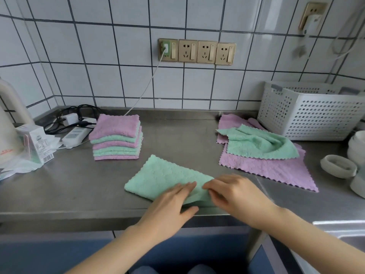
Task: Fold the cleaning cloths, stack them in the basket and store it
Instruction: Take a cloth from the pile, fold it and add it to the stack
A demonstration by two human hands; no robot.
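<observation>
A green cloth (164, 177) folded in half lies near the front edge of the steel counter (79, 186). My left hand (173, 204) and my right hand (235, 192) both pinch its near right end, with fabric between fingers and thumb. A stack of folded pink and green cloths (116, 139) stands at the back left. Unfolded cloths lie to the right: a crumpled green one (260, 143) on top of pink ones (270, 169). The white perforated basket (308, 115) stands at the back right, against the tiled wall.
A power strip (76, 135), chargers and black cables lie at the back left beside a small carton (36, 143) and a white kettle (9, 123). White bowls (355, 147) and a white ring-shaped dish (338, 166) sit at the right edge. Wall sockets (197, 51) sit above the counter.
</observation>
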